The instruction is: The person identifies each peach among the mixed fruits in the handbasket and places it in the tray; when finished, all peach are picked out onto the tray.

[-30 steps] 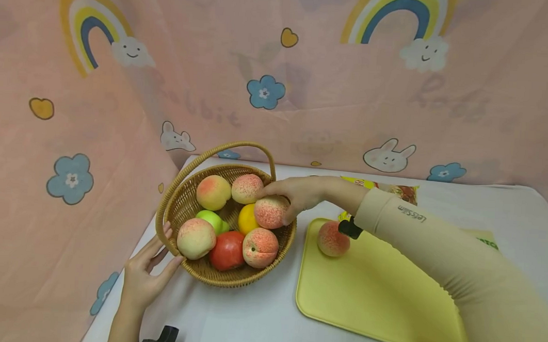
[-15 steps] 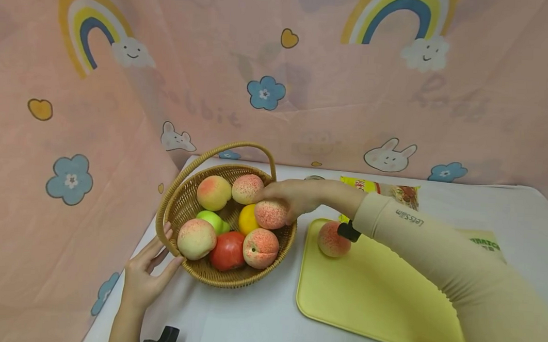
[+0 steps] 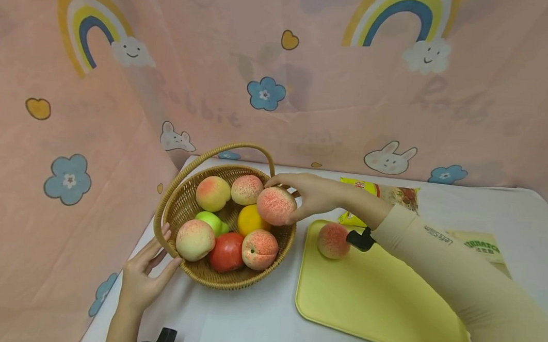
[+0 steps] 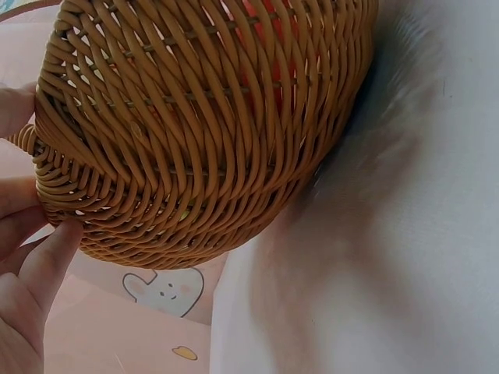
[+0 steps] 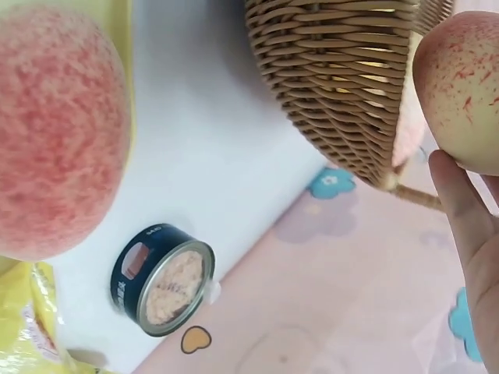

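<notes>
1. Right hand [image 3: 318, 195] pinches a round, pink-speckled cream peach [image 3: 276, 206] at the right side of the oval, brown wicker basket [image 3: 223, 285].
2. Left hand [image 3: 141, 282] — fingers spread — touches the basket's left rim.
3. Step in hand: probably shifting that peach — next calls for a steady pinch.

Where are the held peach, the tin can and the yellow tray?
Held peach [image 3: 276, 206]: head view, on its speckled side.
Tin can [image 5: 176, 288]: right wrist view, on its round end.
Yellow tray [image 3: 369, 300]: head view, on its bare flat surface.
</notes>
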{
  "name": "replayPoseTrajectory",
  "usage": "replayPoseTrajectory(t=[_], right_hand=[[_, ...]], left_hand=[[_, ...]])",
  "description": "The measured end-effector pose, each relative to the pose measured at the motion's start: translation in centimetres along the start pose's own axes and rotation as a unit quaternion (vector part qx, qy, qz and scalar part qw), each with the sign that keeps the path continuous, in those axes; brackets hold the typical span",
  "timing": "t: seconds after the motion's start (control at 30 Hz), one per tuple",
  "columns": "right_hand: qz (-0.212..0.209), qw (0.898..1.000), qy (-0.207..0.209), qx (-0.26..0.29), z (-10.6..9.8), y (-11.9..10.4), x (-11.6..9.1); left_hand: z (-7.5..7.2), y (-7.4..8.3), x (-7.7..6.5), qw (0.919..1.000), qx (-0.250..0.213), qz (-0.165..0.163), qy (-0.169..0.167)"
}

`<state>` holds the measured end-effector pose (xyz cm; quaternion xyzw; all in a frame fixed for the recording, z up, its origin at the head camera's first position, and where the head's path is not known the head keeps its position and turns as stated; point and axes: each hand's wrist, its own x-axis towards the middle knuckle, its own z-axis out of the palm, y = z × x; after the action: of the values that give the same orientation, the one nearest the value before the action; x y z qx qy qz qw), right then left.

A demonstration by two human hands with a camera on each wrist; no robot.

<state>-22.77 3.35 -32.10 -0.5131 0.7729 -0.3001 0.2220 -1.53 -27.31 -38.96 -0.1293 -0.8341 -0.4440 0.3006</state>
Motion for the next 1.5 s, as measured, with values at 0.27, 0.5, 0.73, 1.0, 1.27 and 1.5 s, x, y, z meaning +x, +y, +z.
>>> replayPoseTrajectory(t=[0.27,0.5,0.73,1.0,1.27,1.5], right_hand=[[-0.003,0.994,0.082,0.067,-0.3,1.0,-4.9],[0.058,0.985,0.134,0.094,0.7,2.7,-10.3],[0.066,0.963,0.223,0.136,3.2,5.2,-15.3],[0.091,0.928,0.326,0.158,6.5,6.8,-19.2],[0.139,0.898,0.352,0.224,8.9,8.2,-20.1],[0.207,0.905,0.330,0.172,9.9,9.6,-20.5]], left_hand=[[0.2,-0.2,0.1,1.0000,-0.004,0.006,-0.005],[0.2,-1.5,-0.6,1.0000,0.000,0.003,-0.003],[0.2,-3.3,-1.1,1.0000,-0.005,0.008,0.000],[0.3,-1.9,-0.5,0.9999,-0.006,0.009,0.007],[0.2,-1.7,-0.7,0.9997,-0.013,0.014,0.014],[0.1,-3.4,-1.2,0.9998,-0.012,0.010,0.011]])
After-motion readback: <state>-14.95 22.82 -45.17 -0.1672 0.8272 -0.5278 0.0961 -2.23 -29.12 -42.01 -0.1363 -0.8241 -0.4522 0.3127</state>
